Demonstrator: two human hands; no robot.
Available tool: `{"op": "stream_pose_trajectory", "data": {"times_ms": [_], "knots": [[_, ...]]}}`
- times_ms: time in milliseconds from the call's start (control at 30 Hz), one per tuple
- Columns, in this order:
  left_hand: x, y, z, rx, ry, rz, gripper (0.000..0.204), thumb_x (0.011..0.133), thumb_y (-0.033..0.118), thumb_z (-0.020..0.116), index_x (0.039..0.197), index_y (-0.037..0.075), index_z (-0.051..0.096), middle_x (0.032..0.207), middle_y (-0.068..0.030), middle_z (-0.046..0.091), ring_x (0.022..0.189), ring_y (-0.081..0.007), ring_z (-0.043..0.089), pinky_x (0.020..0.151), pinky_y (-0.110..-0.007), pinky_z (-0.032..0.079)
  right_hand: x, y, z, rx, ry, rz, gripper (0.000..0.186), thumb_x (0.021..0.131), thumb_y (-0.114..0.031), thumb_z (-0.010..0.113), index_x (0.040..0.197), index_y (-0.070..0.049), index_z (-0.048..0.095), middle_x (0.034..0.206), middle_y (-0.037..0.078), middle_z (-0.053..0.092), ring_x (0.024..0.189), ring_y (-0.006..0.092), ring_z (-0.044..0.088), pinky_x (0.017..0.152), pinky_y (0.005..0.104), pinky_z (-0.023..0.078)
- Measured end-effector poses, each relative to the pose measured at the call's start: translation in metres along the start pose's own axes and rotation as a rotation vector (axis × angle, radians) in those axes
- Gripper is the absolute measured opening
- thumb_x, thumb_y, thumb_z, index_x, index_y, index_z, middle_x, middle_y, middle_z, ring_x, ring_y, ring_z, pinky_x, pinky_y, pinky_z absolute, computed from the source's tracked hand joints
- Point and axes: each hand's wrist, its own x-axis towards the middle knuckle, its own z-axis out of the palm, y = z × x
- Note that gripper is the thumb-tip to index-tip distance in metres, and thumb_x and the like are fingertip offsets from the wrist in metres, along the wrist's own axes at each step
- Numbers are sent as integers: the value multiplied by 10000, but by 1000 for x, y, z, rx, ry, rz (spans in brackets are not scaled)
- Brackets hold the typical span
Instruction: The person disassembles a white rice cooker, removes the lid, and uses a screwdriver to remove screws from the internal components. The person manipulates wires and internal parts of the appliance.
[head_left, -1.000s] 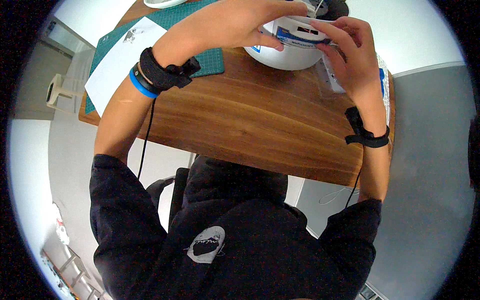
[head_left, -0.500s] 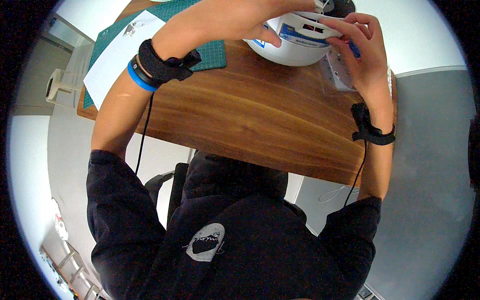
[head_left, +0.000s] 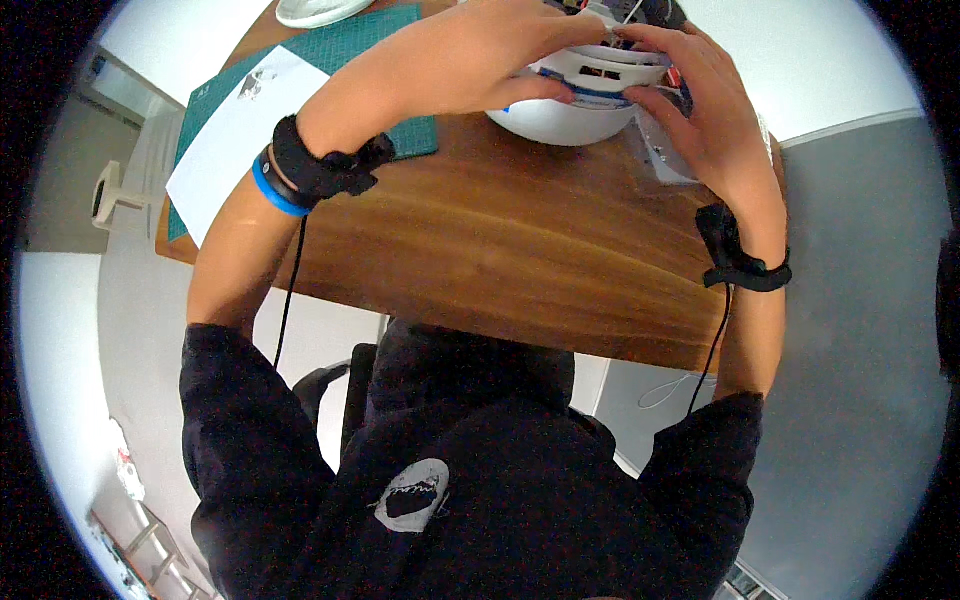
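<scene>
From afar, my left hand [head_left: 475, 65] and right hand [head_left: 712, 105], fingers curled, seem to adjust the white housing [head_left: 562, 124], grip unclear; I'd next want 2-handed steadiness.

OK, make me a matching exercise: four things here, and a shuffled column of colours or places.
1 mat
2 paper
3 white device
4 table

A brown
B between left hand and right hand
C partly covering the mat
D green

Pairs: 1-D, 2-C, 3-B, 4-A
</scene>
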Motion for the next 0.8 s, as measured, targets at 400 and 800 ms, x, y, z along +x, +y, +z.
{"op": "stream_pose_trajectory", "data": {"times_ms": [400,800], "knots": [[-6,13,18,172,60,14,330,1048,320,643,1253,62,630,988,-158,671,992,-396,656,887,-493,483,-9,-4,-4,162,-102,43,371,873,-75,785,1217,-83,646,1188,130,680,1162,373,631,1031,447,500],[-11,23,20,206,39,-34,303,1059,322,614,1210,59,626,976,-166,629,990,-403,640,872,-507,468,-2,-5,-15,263,-173,35,275,890,-71,801,1131,-56,670,1036,87,677,993,293,636,893,381,505]]}}
